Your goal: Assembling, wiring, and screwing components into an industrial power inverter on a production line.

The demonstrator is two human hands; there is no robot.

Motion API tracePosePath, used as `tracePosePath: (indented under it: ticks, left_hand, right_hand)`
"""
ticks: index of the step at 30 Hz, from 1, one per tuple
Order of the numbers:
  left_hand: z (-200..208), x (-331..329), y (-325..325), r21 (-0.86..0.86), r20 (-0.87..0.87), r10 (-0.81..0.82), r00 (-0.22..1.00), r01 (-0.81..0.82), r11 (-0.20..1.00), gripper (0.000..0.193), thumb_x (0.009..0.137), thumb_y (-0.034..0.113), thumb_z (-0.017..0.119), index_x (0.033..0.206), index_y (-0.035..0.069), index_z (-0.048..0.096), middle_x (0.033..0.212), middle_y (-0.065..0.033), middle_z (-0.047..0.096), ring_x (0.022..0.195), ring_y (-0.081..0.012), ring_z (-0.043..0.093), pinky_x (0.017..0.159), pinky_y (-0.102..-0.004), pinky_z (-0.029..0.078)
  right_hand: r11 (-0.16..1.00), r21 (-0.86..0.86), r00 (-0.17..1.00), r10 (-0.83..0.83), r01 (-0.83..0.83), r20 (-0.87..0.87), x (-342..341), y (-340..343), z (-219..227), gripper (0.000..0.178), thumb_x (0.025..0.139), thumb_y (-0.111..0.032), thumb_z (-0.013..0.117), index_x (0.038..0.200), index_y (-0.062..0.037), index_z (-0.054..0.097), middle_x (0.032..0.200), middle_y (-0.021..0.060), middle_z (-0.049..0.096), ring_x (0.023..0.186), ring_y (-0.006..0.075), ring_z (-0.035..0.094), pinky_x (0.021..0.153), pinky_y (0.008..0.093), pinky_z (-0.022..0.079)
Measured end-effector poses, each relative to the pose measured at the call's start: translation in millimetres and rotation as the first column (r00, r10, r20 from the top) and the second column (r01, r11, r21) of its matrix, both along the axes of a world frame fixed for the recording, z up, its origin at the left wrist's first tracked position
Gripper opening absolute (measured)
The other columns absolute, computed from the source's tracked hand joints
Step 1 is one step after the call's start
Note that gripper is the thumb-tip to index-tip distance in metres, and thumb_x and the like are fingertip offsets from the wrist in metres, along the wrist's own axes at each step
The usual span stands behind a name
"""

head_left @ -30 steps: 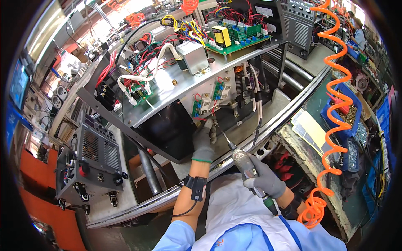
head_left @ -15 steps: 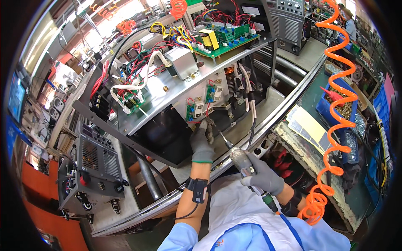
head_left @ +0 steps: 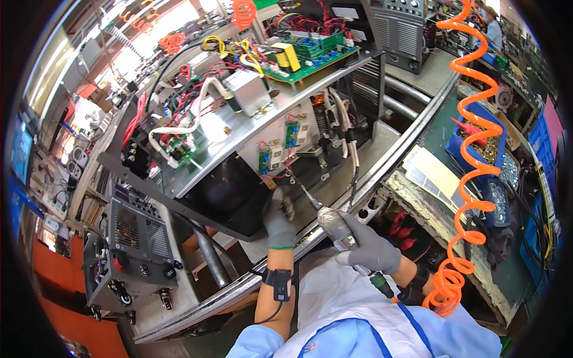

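My right hand (head_left: 373, 247), in a grey glove, is wrapped round a power screwdriver (head_left: 335, 228) with a worn silver body and a green fitting at its rear. Its long bit points up and left into the open side of a machine chassis (head_left: 250, 140). My left hand (head_left: 279, 216), gloved in grey with a green cuff, is at the chassis's lower edge, fingers curled; anything in them is hidden. Just above are a pale mounting plate (head_left: 283, 140) with two small green boards and a red wire ending in a ring terminal (head_left: 292, 180), apart from the bit's tip.
An orange coiled hose (head_left: 477, 167) hangs at the right. Behind it, blue bins (head_left: 477, 134) hold small fasteners, near yellow and white papers (head_left: 436, 182). A metal rail (head_left: 382, 185) runs before the chassis. Another grey machine (head_left: 140, 244) stands left; a person is far right.
My left hand has drawn back toward me, away from the wire and the bit. The screwdriver has shifted slightly left and up. The whole view has moved a little.
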State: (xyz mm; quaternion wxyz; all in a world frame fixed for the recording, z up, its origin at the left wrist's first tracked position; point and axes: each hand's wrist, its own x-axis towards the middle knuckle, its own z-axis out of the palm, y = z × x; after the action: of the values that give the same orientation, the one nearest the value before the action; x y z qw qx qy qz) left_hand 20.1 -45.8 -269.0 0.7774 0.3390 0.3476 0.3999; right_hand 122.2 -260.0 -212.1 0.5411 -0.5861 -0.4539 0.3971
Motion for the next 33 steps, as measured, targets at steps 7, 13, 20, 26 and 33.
tracePosePath:
  ticks: [7,13,20,26,33]
  left_hand:
    - [-73.8,-11.9,-46.1,0.646,-0.292,0.405,0.866,-0.134,0.752,0.025,0.080,0.006,0.059,0.105,0.002,0.057,0.098,-0.0111,0.060,0.087,-0.0209,0.057,0.076,-0.0301,0.045]
    - [-25.9,28.4,-94.6,0.807,-0.419,0.405,0.812,0.538,-0.245,0.034,0.086,0.023,0.053,0.113,0.004,0.056,0.106,-0.0158,0.060,0.096,-0.0298,0.058,0.083,-0.0364,0.045]
    - [-28.5,61.9,-73.9,0.721,-0.595,0.087,0.799,0.483,0.497,0.035,0.090,0.029,0.049,0.111,0.001,0.056,0.098,-0.0191,0.062,0.087,-0.0342,0.061,0.078,-0.0388,0.047]
    - [-21.8,55.9,-83.3,0.466,-0.773,-0.189,0.606,0.744,0.480,0.036,0.085,0.028,0.058,0.111,0.004,0.054,0.089,-0.0138,0.063,0.078,-0.0233,0.060,0.071,-0.0336,0.048]
    - [-55.7,67.4,-92.4,0.775,-0.593,0.043,0.804,0.555,0.303,0.040,0.089,0.028,0.052,0.118,0.000,0.049,0.113,-0.0194,0.056,0.098,-0.0301,0.058,0.080,-0.0385,0.048]
  right_hand:
    - [0.998,0.018,0.997,0.063,-0.063,-0.033,-6.6,3.6,-1.9,0.090,0.064,-0.020,0.069,0.137,0.0006,0.021,0.118,0.0189,0.050,0.107,0.0233,0.051,0.091,0.0299,0.039]
    - [0.992,0.009,0.988,0.129,-0.129,-0.080,-6.6,6.3,6.7,0.090,0.067,-0.020,0.070,0.139,-0.0004,0.018,0.125,0.0176,0.045,0.115,0.0219,0.044,0.097,0.0304,0.034]
    - [0.989,-0.017,0.986,0.143,-0.145,-0.080,-7.7,5.1,12.6,0.090,0.067,-0.022,0.070,0.138,0.0006,0.019,0.124,0.0186,0.046,0.113,0.0230,0.046,0.096,0.0305,0.034]
    - [0.994,-0.069,0.983,0.074,-0.086,-0.168,-9.4,3.8,25.3,0.091,0.065,-0.022,0.072,0.137,0.0018,0.021,0.125,0.0174,0.045,0.114,0.0217,0.045,0.097,0.0304,0.033]
    - [0.996,0.057,0.975,0.084,-0.073,-0.206,-13.2,8.4,13.9,0.089,0.065,-0.020,0.070,0.137,0.0017,0.023,0.126,0.0168,0.043,0.117,0.0217,0.041,0.099,0.0310,0.031]
